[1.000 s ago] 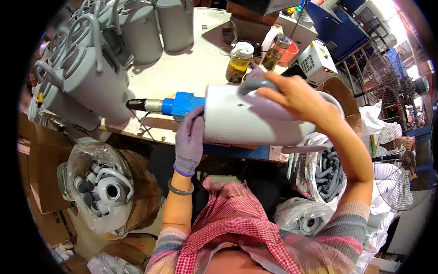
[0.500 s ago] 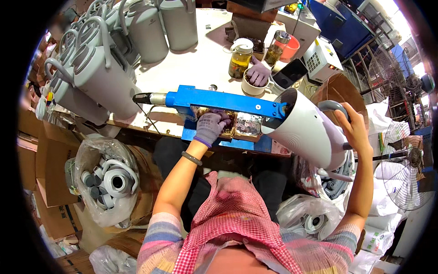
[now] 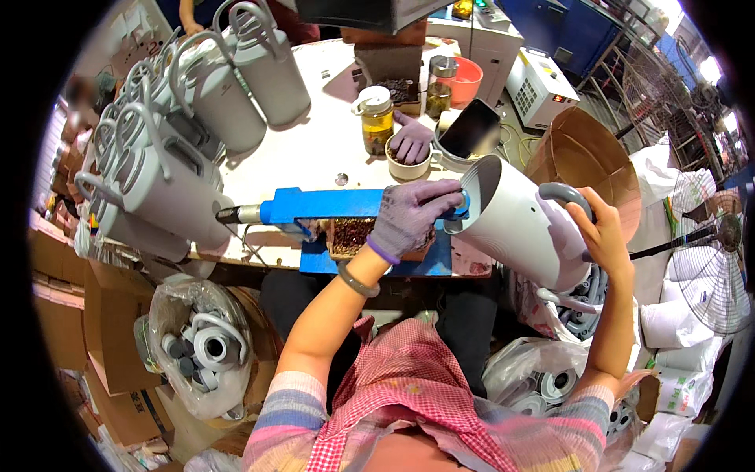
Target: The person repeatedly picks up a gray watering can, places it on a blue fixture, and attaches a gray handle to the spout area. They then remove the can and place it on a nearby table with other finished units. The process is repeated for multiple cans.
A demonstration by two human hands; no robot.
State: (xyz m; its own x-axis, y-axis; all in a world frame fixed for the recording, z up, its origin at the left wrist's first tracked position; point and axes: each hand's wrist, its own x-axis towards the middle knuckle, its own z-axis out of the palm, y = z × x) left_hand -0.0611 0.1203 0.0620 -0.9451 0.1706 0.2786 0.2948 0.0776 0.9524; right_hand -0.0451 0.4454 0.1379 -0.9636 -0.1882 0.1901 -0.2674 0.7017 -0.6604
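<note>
In the head view, the person's right hand (image 3: 604, 233) was closed around the grey handle (image 3: 568, 194) of a pale grey jug body (image 3: 519, 223), which it held tilted off the near right edge of the white table (image 3: 314, 149), open mouth turned toward the table. The gloved left hand (image 3: 410, 216) was curled over the right end of a blue jig (image 3: 330, 206), its fingers (image 3: 440, 191) bent at the rim of the jug's mouth and touching it; whether it gripped the jig or only pressed on it could not be told. The jig lay along the near table edge, with a dark metal nozzle (image 3: 236, 214) sticking out of its left end, and a small tray of brown pieces (image 3: 350, 234) sat just under it. A row of finished grey jugs with looped handles (image 3: 181, 134) stood on the left of the table. Farther back stood a glass jar (image 3: 377, 119), and another person's gloved hand (image 3: 412, 141) rested beside a small round cup (image 3: 407, 167). Below the table on the left, a clear bag of grey plastic rings (image 3: 206, 346) lay among cardboard boxes (image 3: 71, 315). On the right stood a large brown cardboard drum (image 3: 586, 153).
</note>
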